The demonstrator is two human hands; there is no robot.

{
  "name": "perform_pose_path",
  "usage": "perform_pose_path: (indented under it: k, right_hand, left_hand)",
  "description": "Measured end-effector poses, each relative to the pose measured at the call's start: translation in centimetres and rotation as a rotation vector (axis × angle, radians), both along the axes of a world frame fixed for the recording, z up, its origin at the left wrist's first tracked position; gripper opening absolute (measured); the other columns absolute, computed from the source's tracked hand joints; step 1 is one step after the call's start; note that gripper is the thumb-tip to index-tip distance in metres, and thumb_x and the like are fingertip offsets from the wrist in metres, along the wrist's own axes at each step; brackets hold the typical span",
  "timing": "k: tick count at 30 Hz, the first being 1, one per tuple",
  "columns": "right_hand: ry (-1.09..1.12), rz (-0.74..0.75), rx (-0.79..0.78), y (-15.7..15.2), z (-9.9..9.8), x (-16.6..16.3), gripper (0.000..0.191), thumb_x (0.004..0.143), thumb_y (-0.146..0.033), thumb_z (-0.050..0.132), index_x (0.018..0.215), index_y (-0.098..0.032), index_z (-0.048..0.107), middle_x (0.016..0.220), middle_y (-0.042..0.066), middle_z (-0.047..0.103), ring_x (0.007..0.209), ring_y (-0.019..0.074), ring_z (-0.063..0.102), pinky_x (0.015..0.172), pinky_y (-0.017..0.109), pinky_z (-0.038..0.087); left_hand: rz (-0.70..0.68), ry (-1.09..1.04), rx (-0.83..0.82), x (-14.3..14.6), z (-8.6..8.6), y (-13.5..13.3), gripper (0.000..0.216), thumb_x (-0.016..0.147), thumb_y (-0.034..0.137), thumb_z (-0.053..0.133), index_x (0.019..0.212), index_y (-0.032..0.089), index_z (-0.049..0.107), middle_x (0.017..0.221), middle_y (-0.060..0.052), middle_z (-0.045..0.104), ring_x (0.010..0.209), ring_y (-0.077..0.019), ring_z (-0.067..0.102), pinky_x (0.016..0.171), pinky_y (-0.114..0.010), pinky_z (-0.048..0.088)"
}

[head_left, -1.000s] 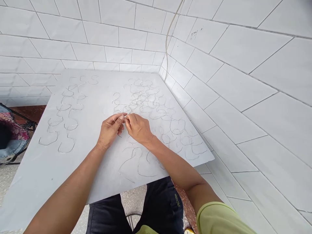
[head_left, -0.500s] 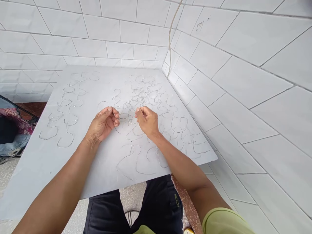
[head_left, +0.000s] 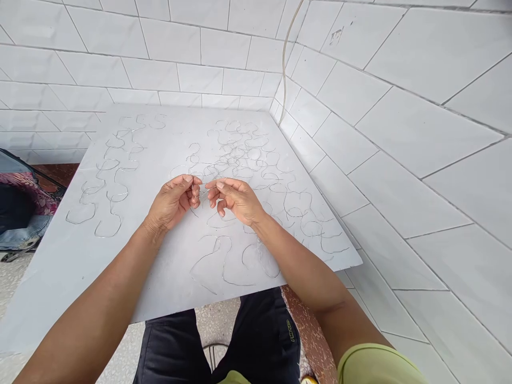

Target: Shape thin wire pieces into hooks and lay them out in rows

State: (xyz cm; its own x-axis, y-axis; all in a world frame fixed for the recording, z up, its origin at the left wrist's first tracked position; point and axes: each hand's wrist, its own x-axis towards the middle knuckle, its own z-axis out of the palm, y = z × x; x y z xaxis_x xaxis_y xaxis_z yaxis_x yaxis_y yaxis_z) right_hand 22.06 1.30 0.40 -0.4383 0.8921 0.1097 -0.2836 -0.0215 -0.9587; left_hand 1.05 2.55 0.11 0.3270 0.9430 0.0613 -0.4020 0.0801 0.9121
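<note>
A thin, curved, silver-grey metal wire (head_left: 204, 192) is between the hands; the left hand (head_left: 174, 201) pinches it narrowly. Since the previous frame, the right hand (head_left: 235, 201) has moved in close, its lower fingers spread; whether it grips too, I cannot tell. Looped grey wires (head_left: 240, 158) lie right and left of the grip on a flat pale-grey board (head_left: 160, 282), white tiled walls (head_left: 164, 40) beyond.

Your left hand (head_left: 173, 202) has thumb and forefinger drawn together, its other fingers curled beneath. Just beside it, across a narrow gap, your right hand (head_left: 239, 201) points its fingertips toward the left, thumb close along the forefinger, lower fingers loosely bent. Your left forearm (head_left: 110, 282) and right forearm (head_left: 298, 258) slant inward behind the hands.
</note>
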Motion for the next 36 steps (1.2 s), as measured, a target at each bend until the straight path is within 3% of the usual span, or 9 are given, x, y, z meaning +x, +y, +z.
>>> perform_pose_path:
  k: [10,17,23,29,36]
  right_hand:
    - [-0.068,0.042,0.019,-0.15,-0.39,-0.2,0.055,0.093,-0.067,0.065,0.103,-0.014,0.078,0.09,0.012,0.075,0.073,0.0198,0.07,0.056,0.03,0.054]
    - [-0.108,0.07,0.009,0.1,-0.35,0.22,0.052,0.093,-0.064,0.067,0.095,-0.014,0.077,0.083,0.011,0.075,0.065,0.0187,0.07,0.055,0.03,0.054]
    - [-0.072,-0.018,-0.034,0.32,-0.66,-0.02,0.046,0.092,-0.062,0.07,0.094,-0.015,0.074,0.085,0.01,0.074,0.065,0.0179,0.069,0.053,0.029,0.053]
    - [-0.038,-0.011,-0.06,0.23,-0.8,-0.27,0.045,0.092,-0.061,0.07,0.092,-0.016,0.073,0.08,0.007,0.071,0.063,0.017,0.066,0.052,0.029,0.052]
    - [0.029,-0.015,-0.065,-0.12,-0.86,-0.61,0.037,0.095,-0.053,0.07,0.095,-0.016,0.074,0.085,0.008,0.07,0.067,0.018,0.067,0.052,0.029,0.051]
  left_hand:
    - [-0.01,0.048,-0.039,-0.16,0.1,-0.23,0.025,0.092,0.04,0.074,0.09,0.015,0.073,0.07,-0.001,0.058,0.055,-0.0104,0.052,0.053,-0.026,0.046]
    - [-0.087,0.076,-0.022,-0.3,-0.18,-0.37,0.025,0.094,0.042,0.072,0.091,0.017,0.073,0.07,-0.001,0.059,0.056,-0.0115,0.053,0.056,-0.027,0.046]
    - [-0.07,0.026,-0.039,-0.4,-0.22,-0.35,0.025,0.095,0.04,0.071,0.101,0.016,0.076,0.076,-0.002,0.061,0.059,-0.0116,0.054,0.058,-0.028,0.046]
    - [-0.095,-0.037,-0.107,-0.4,-0.13,-0.53,0.025,0.094,0.04,0.071,0.094,0.016,0.075,0.074,-0.002,0.06,0.058,-0.0109,0.053,0.059,-0.027,0.045]
    - [-0.067,-0.057,-0.121,-0.59,-0.06,-0.81,0.027,0.095,0.04,0.072,0.105,0.016,0.076,0.078,-0.001,0.059,0.059,-0.0089,0.053,0.06,-0.025,0.046]
